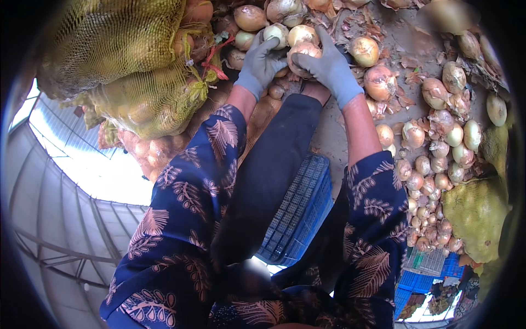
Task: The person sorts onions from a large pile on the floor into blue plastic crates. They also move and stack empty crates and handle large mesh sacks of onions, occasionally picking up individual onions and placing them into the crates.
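Note:
Both my hands wear grey gloves and work close together among onions on the ground, at the top of the head view. My right hand (331, 68) is closed around a reddish-brown onion (303, 56), thumb across its near side. Just left of it, my left hand (259, 63) has bent fingers against a pale onion (276, 35); whether it grips that onion is unclear. A yellow-brown onion (303, 35) lies just beyond the held one. Further onions, such as a brown one (250, 18), lie beyond my left hand.
Filled yellow mesh sacks (144, 96) are stacked at left, one tied with red string (211, 61). Loose onions (380, 83) and dry skins spread over the ground at right. A blue plastic crate (302, 209) is beneath me. Another yellow sack (476, 218) lies far right.

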The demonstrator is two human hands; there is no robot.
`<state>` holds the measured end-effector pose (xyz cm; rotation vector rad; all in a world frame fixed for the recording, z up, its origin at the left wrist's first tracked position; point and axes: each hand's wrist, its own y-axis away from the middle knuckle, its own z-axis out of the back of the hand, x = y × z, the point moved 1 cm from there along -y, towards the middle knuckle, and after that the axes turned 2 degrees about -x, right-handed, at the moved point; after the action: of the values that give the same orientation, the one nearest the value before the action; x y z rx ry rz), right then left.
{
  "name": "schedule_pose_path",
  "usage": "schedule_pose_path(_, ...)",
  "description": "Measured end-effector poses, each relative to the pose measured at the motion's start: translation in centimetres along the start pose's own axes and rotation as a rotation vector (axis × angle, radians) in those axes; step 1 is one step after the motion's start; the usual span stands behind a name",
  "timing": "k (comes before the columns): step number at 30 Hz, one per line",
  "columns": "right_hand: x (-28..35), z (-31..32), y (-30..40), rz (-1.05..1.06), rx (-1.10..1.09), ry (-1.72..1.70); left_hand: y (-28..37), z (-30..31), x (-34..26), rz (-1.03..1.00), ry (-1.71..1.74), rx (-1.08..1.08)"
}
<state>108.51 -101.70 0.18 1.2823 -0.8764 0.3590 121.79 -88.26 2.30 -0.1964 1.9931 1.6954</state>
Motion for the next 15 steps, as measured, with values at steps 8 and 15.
schedule_pose_path(8,-1.8,4.5,4.5,0.105,-0.065,-0.278,2.6,-7.1,1.5,0.043,0.232,0.332)
schedule_pose_path(15,-5.2,17.9,30.6,-0.612,-0.222,-0.316,17.3,-20.4,13.5,0.271,-0.383,0.617)
